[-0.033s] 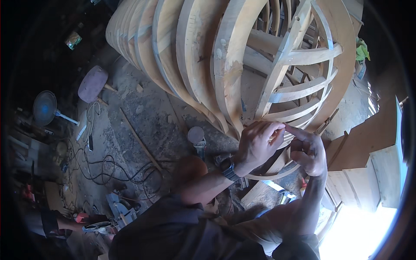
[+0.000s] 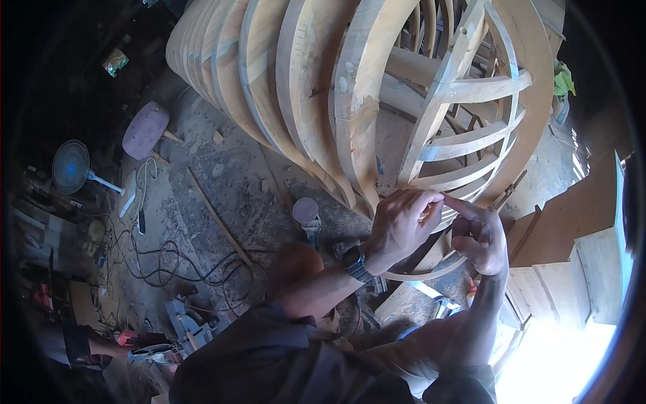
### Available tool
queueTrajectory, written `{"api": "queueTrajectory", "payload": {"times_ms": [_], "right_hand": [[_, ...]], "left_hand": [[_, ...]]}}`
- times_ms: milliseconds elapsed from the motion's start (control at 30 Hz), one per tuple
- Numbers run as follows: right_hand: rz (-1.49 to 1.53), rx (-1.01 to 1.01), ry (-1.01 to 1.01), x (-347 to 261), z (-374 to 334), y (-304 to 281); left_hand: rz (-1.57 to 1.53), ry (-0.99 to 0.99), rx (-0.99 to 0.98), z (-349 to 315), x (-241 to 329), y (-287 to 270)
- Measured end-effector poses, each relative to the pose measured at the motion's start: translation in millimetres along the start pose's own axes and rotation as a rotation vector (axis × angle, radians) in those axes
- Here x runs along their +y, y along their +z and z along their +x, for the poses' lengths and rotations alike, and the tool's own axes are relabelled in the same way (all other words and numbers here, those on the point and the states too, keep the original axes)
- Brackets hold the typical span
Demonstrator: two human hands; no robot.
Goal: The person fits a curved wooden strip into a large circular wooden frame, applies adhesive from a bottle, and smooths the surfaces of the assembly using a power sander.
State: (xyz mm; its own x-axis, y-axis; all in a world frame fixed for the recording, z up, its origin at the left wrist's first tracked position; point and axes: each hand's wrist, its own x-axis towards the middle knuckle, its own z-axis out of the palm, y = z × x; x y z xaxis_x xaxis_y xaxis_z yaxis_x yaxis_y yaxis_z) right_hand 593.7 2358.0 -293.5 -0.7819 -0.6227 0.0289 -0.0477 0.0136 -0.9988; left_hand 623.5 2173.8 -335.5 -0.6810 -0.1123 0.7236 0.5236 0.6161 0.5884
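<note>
My left hand, with a dark watch on its wrist, is raised in front of a curved wooden boat frame. Its fingers are curled and pinched together at the tips. From the right my right hand meets it, the index finger reaching to the left fingertips and the other fingers bent in. Whatever lies between the fingertips is hidden or too small to make out. Just below the hands a thin curved wooden strip passes close to the right hand; whether it is touched I cannot tell.
On the dusty floor lie a power tool with a round disc, a long wooden stick and tangled black cables. Left stand a purple stool and a fan. Wooden boards lean right. Another person's arm shows lower left.
</note>
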Motion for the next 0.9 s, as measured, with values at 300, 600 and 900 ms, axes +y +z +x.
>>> {"api": "queueTrajectory", "payload": {"times_ms": [300,600,900], "right_hand": [[-0.022,0.017,-0.001,-6,2,10],[-0.111,0.002,0.056,-11,-3,2],[-0.114,0.006,0.057,-10,-4,1]], "left_hand": [[-0.111,-0.193,-0.007,-3,7,-2],[-0.031,-0.003,0.044,-7,-2,7],[-0.031,-0.026,0.036,-13,-6,13]]}}
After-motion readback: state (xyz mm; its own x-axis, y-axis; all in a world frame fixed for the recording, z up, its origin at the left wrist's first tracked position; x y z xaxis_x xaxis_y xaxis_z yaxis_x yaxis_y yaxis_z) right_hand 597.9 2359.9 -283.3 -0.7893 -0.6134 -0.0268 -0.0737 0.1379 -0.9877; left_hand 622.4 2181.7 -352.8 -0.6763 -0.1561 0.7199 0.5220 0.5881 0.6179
